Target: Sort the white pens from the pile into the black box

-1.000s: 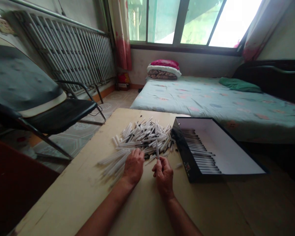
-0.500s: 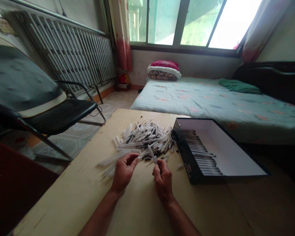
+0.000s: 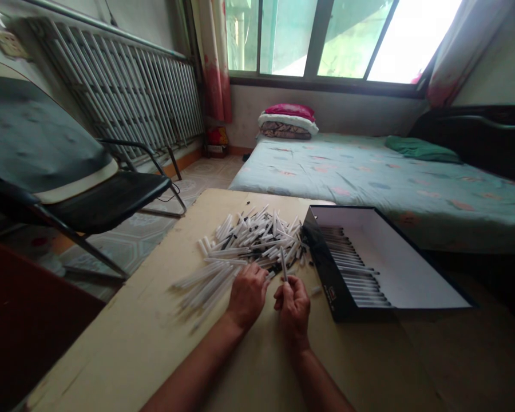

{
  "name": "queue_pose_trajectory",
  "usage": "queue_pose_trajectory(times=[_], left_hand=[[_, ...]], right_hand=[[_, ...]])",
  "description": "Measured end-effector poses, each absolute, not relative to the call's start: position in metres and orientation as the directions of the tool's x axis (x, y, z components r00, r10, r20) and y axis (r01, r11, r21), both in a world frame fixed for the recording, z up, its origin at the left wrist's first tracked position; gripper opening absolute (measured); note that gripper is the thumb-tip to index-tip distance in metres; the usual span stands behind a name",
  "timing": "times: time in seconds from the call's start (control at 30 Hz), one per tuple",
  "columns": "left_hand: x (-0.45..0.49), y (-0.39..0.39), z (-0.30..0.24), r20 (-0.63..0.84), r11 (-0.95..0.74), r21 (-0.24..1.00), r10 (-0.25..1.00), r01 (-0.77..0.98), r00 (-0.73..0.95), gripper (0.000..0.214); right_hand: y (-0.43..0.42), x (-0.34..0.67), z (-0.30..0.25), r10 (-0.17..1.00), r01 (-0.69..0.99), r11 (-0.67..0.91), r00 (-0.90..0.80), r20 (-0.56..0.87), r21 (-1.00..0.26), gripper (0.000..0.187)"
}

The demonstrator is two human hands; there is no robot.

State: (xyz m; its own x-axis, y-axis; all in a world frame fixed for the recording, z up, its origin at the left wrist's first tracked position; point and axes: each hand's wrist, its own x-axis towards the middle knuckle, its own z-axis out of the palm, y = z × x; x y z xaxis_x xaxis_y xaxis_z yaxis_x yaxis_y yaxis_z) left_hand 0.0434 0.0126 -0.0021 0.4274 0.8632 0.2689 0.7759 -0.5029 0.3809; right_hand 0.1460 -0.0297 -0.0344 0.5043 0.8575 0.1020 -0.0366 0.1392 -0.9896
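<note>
No wording can be read with certainty; on the dark side of the box (image 3: 320,260), right of centre in the lower half of the frame, stands a small reddish square mark (image 3: 332,293) with faint characters near it, too small to make out; the red-and-yellow packet (image 3: 218,136), upper left of centre, is too blurred to read.

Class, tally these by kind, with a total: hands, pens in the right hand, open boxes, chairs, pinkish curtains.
Left hand, right hand: 2
Pen: 1
Open box: 1
Chair: 1
Left curtain, right curtain: 2
Total: 7
</note>
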Motion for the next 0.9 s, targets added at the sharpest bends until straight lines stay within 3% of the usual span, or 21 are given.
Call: queue_pose_trajectory(times=[0.17, 0.3, 0.37, 0.47, 0.57, 0.67, 0.8, 0.9], left_hand=[[0.059, 0.023, -0.009, 0.223, -0.511, 0.262, 0.857, 0.818, 0.464, 0.009], [0.063, 0.024, -0.012, 0.246, -0.501, 0.245, 0.860, 0.830, 0.446, 0.011], [0.062, 0.023, -0.009, 0.284, -0.510, 0.303, 0.855, 0.805, 0.434, 0.011], [0.053, 0.023, -0.003, 0.348, -0.494, 0.505, 0.867, 0.708, 0.357, 0.008], [0.035, 0.023, 0.003, 0.301, -0.328, 0.813, 0.944, 0.480, 0.136, 0.008], [0.015, 0.023, 0.004, 0.104, -0.104, 0.994, 0.994, 0.021, -0.026, 0.018], [-0.001, 0.021, 0.000, -0.150, 0.133, 0.864, 0.989, -0.486, 0.004, 0.029], [-0.003, 0.020, -0.005, -0.189, 0.167, 0.729, 0.981, -0.664, 0.039, 0.033]], right_hand=[[-0.029, 0.147, -0.035, 0.858, -0.063, 0.139, 0.506, 0.089, -0.988, 0.024], [-0.028, 0.146, -0.036, 0.856, -0.084, 0.148, 0.511, 0.085, -0.985, 0.024], [-0.028, 0.146, -0.036, 0.856, -0.097, 0.159, 0.510, 0.088, -0.982, 0.022], [-0.030, 0.147, -0.036, 0.863, -0.048, 0.155, 0.493, 0.111, -0.987, 0.019], [-0.034, 0.146, -0.034, 0.860, 0.150, 0.167, 0.461, 0.218, -0.975, 0.017], [-0.039, 0.142, -0.030, 0.874, 0.339, 0.176, 0.378, 0.305, -0.924, 0.018], [-0.047, 0.133, -0.025, 0.897, 0.510, 0.249, 0.200, 0.395, -0.823, 0.018], [-0.052, 0.128, -0.024, 0.904, 0.586, 0.312, 0.057, 0.423, -0.747, 0.019]])
